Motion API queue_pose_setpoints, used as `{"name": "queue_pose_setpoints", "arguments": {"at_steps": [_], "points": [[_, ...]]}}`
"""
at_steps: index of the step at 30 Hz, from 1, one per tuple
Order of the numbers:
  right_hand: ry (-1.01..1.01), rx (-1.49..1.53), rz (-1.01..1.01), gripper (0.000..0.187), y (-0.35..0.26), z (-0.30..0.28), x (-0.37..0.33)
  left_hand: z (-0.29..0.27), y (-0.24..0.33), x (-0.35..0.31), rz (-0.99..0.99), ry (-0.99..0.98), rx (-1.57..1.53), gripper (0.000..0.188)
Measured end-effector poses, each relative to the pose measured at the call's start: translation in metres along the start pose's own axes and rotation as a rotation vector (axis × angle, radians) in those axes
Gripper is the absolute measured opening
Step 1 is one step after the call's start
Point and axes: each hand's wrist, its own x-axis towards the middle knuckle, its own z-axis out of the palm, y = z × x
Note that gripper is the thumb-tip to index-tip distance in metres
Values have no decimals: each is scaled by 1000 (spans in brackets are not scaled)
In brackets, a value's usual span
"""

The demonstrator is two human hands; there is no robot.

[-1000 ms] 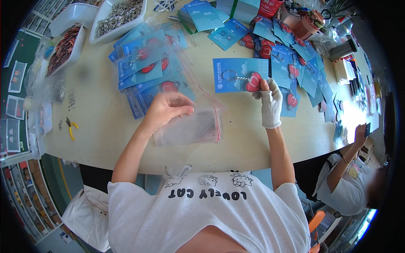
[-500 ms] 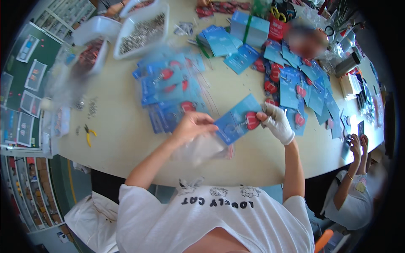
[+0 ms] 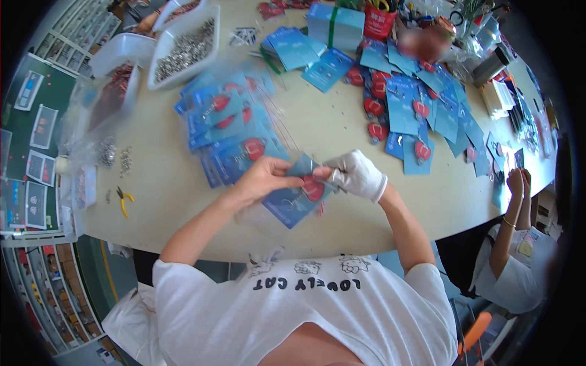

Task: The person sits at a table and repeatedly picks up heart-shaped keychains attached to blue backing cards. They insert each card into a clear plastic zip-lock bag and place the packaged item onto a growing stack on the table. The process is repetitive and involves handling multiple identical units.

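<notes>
A blue card (image 3: 288,206) with a red keychain (image 3: 312,188) on it is held tilted in front of me, over the table. My left hand (image 3: 264,178) is closed, thumb and fingers pinching the card's upper left side. My right hand (image 3: 356,175), in a white glove with bare fingertips, is closed at the card's upper right edge, beside the keychain. Clear plastic film shows faintly around the card; whether the card lies inside it I cannot tell. Beyond my left hand lies a stack of bagged blue cards (image 3: 213,131) with red keychains.
Loose carded keychains (image 3: 421,110) spread at the right. A white bin of metal parts (image 3: 154,72) stands at the back left, yellow-handled pliers (image 3: 124,202) at the left. A strapped card bundle (image 3: 317,27) sits at the back. Another person's hands (image 3: 519,182) work at the far right.
The card has come down and left, turning steeper. My left hand has shifted onto its upper part, and my right hand has moved left and nearer to the left one.
</notes>
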Motion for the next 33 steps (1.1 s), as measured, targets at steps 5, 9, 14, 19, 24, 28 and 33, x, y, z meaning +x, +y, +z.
{"name": "queue_pose_setpoints", "arguments": {"at_steps": [5,9,14,19,24,28,33], "points": [[161,174,-4,16,18,-1,-6,-2,15,-4,-40,38,2,22],[157,341,-3,22,23,7,-7,0,17,1,-19,76,131,24],[246,150,47,22,0,3,-13,-1,12,4,64,76,138,22],[150,367,31,26,3,15,-18,10,13,7,82,50,202,16],[83,476,-54,37,5,11,-19,5,29,-3,106,15,277,15],[554,-425,-157,48,15,-50,-18,-40,76,-26,217,218,602,16],[848,-1178,148,55,84,-70,1,-132,120,-5,263,366,674,23]]}}
